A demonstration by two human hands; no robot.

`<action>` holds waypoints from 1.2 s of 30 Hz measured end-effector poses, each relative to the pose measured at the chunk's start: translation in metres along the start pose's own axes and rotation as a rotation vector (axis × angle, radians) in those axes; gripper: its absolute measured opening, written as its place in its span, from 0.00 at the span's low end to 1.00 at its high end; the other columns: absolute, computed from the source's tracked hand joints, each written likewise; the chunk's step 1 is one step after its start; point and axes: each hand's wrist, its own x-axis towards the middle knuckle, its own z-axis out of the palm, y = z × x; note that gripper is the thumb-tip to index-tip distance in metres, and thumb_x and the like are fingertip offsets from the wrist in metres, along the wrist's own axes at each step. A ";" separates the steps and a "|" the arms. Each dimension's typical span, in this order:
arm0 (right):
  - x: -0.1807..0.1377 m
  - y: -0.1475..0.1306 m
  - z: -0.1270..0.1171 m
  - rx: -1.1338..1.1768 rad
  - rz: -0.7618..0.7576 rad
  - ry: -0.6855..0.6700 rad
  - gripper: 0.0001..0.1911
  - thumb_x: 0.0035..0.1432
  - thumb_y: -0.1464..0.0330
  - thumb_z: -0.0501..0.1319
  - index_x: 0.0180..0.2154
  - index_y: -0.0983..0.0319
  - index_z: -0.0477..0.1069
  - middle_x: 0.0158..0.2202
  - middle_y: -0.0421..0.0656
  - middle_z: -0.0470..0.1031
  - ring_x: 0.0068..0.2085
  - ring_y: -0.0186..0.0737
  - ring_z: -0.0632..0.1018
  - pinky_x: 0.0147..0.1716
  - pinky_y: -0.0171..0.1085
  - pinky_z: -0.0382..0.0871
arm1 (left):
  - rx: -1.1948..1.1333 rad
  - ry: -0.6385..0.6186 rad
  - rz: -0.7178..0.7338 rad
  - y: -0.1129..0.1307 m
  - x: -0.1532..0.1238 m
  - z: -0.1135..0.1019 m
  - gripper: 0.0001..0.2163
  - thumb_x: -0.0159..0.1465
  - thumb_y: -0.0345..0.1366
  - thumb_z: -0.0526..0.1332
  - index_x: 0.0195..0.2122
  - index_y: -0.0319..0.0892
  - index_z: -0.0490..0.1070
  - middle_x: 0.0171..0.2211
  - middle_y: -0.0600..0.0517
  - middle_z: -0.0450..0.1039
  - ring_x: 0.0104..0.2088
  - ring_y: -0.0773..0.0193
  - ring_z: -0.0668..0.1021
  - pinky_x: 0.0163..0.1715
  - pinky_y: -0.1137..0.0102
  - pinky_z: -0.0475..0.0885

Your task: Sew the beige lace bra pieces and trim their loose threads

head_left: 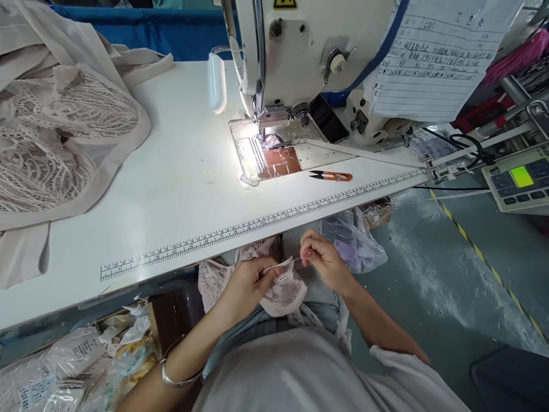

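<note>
A pale pink lace garment lies over my lap, just below the table's front edge. My left hand pinches its edge between thumb and fingers. To the right, my right hand is closed on a thin thread that runs taut from the garment's edge. More lace of the same colour hangs to the left of my left hand, under the table edge. Orange thread snips rest on the table beyond both hands, touched by neither.
A lit sewing machine stands on the white table, a dark phone beside it. Beige lace pieces are heaped at left. A handwritten sheet hangs at right. Below are plastic bags and a scrap-filled box.
</note>
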 end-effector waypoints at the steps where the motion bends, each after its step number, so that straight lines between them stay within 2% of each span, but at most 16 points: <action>1: 0.000 0.000 0.002 0.084 -0.020 -0.004 0.25 0.68 0.51 0.53 0.23 0.59 0.62 0.30 0.42 0.62 0.33 0.39 0.68 0.34 0.38 0.64 | -0.003 -0.005 -0.010 0.001 0.001 0.001 0.17 0.66 0.46 0.52 0.24 0.42 0.64 0.19 0.58 0.55 0.21 0.69 0.58 0.22 0.73 0.53; 2: 0.000 0.001 0.005 0.175 -0.027 -0.023 0.25 0.68 0.51 0.53 0.23 0.59 0.61 0.29 0.42 0.63 0.34 0.40 0.68 0.34 0.38 0.64 | -0.004 -0.010 -0.012 0.003 0.002 0.001 0.17 0.66 0.46 0.52 0.24 0.42 0.64 0.19 0.58 0.54 0.22 0.69 0.58 0.22 0.73 0.53; 4: -0.001 0.004 0.011 0.334 -0.017 -0.114 0.25 0.69 0.51 0.51 0.24 0.58 0.59 0.26 0.40 0.64 0.28 0.37 0.67 0.29 0.37 0.63 | -0.005 -0.031 0.006 0.005 0.004 0.002 0.16 0.66 0.45 0.53 0.25 0.41 0.64 0.21 0.57 0.58 0.23 0.68 0.60 0.24 0.73 0.55; 6: -0.002 0.008 0.010 0.341 -0.019 -0.227 0.24 0.71 0.52 0.48 0.25 0.58 0.58 0.23 0.37 0.62 0.22 0.34 0.62 0.25 0.36 0.61 | -0.006 -0.063 0.038 0.006 0.003 0.001 0.16 0.66 0.43 0.53 0.24 0.41 0.64 0.22 0.55 0.61 0.23 0.68 0.63 0.25 0.73 0.58; 8: -0.001 0.013 0.000 0.099 -0.039 -0.192 0.22 0.70 0.54 0.49 0.26 0.58 0.58 0.21 0.36 0.62 0.21 0.33 0.62 0.24 0.35 0.59 | -0.009 -0.078 0.058 0.004 -0.001 -0.002 0.16 0.67 0.43 0.53 0.24 0.42 0.64 0.21 0.56 0.61 0.23 0.68 0.63 0.24 0.73 0.58; 10: 0.001 0.019 -0.015 -0.214 -0.029 0.008 0.18 0.68 0.59 0.53 0.25 0.58 0.59 0.22 0.36 0.63 0.24 0.34 0.65 0.26 0.34 0.59 | 0.007 -0.044 0.080 0.000 -0.005 -0.005 0.17 0.68 0.43 0.52 0.23 0.42 0.64 0.20 0.57 0.59 0.22 0.68 0.63 0.22 0.74 0.58; 12: 0.003 0.023 -0.028 -0.388 0.011 0.195 0.16 0.67 0.63 0.53 0.25 0.58 0.58 0.22 0.37 0.63 0.25 0.35 0.66 0.28 0.35 0.59 | 0.063 0.036 0.148 -0.005 -0.008 -0.006 0.18 0.69 0.41 0.52 0.23 0.41 0.66 0.21 0.56 0.61 0.23 0.68 0.65 0.23 0.75 0.60; 13: 0.004 0.024 -0.031 -0.430 0.034 0.230 0.16 0.67 0.64 0.53 0.26 0.58 0.58 0.23 0.37 0.64 0.25 0.36 0.66 0.28 0.35 0.60 | 0.113 0.093 0.211 -0.007 -0.009 -0.004 0.17 0.70 0.39 0.53 0.24 0.41 0.68 0.22 0.55 0.63 0.23 0.68 0.68 0.24 0.75 0.62; 15: 0.003 0.022 -0.030 -0.476 0.057 0.207 0.12 0.68 0.64 0.53 0.30 0.58 0.63 0.24 0.38 0.66 0.26 0.37 0.69 0.29 0.36 0.62 | 0.261 0.253 0.370 -0.011 -0.008 0.002 0.14 0.70 0.34 0.52 0.29 0.41 0.73 0.26 0.53 0.67 0.25 0.67 0.72 0.25 0.75 0.65; 17: 0.000 0.017 -0.020 -0.494 0.019 0.131 0.08 0.69 0.64 0.53 0.40 0.59 0.68 0.28 0.40 0.69 0.29 0.38 0.72 0.31 0.36 0.65 | 0.432 0.455 0.523 -0.014 -0.005 0.009 0.10 0.70 0.30 0.53 0.37 0.40 0.74 0.30 0.51 0.71 0.26 0.67 0.74 0.24 0.75 0.66; 20: -0.006 0.006 -0.002 -0.546 -0.192 0.077 0.17 0.71 0.70 0.48 0.56 0.59 0.67 0.35 0.43 0.69 0.31 0.36 0.72 0.32 0.34 0.68 | 0.604 0.674 0.693 -0.018 -0.002 0.018 0.07 0.69 0.25 0.54 0.40 0.40 0.70 0.29 0.51 0.73 0.25 0.67 0.74 0.24 0.75 0.65; 23: -0.011 -0.003 0.008 -0.665 -0.442 0.090 0.23 0.70 0.76 0.49 0.61 0.55 0.65 0.34 0.41 0.69 0.29 0.34 0.70 0.28 0.32 0.66 | 0.668 0.712 0.797 -0.021 -0.003 0.021 0.09 0.67 0.22 0.56 0.32 0.43 0.65 0.23 0.55 0.69 0.21 0.68 0.70 0.22 0.75 0.62; 26: -0.014 -0.009 0.013 -0.753 -0.556 0.095 0.23 0.67 0.79 0.52 0.57 0.54 0.70 0.34 0.41 0.71 0.29 0.33 0.70 0.27 0.33 0.65 | 0.706 0.695 0.808 -0.023 -0.004 0.021 0.12 0.66 0.22 0.56 0.29 0.44 0.61 0.21 0.56 0.65 0.19 0.68 0.66 0.21 0.73 0.60; 31: -0.015 -0.012 0.021 -0.755 -0.396 0.092 0.10 0.68 0.72 0.56 0.41 0.60 0.77 0.34 0.44 0.71 0.29 0.33 0.72 0.28 0.34 0.68 | 0.666 0.714 0.794 -0.026 -0.004 0.022 0.11 0.66 0.22 0.57 0.30 0.44 0.61 0.23 0.55 0.68 0.22 0.67 0.68 0.22 0.75 0.61; 33: -0.015 -0.012 0.024 -0.763 -0.369 0.086 0.09 0.68 0.70 0.57 0.39 0.60 0.77 0.34 0.43 0.72 0.29 0.33 0.72 0.28 0.34 0.68 | 0.652 0.721 0.799 -0.026 -0.004 0.022 0.11 0.66 0.22 0.57 0.30 0.44 0.60 0.23 0.56 0.67 0.22 0.68 0.69 0.22 0.75 0.61; 36: -0.013 -0.009 0.025 -0.781 -0.423 0.102 0.08 0.67 0.72 0.58 0.39 0.60 0.76 0.33 0.43 0.72 0.29 0.33 0.73 0.29 0.34 0.68 | 0.650 0.722 0.795 -0.025 -0.004 0.022 0.12 0.65 0.22 0.57 0.29 0.44 0.59 0.23 0.56 0.65 0.20 0.68 0.67 0.21 0.74 0.59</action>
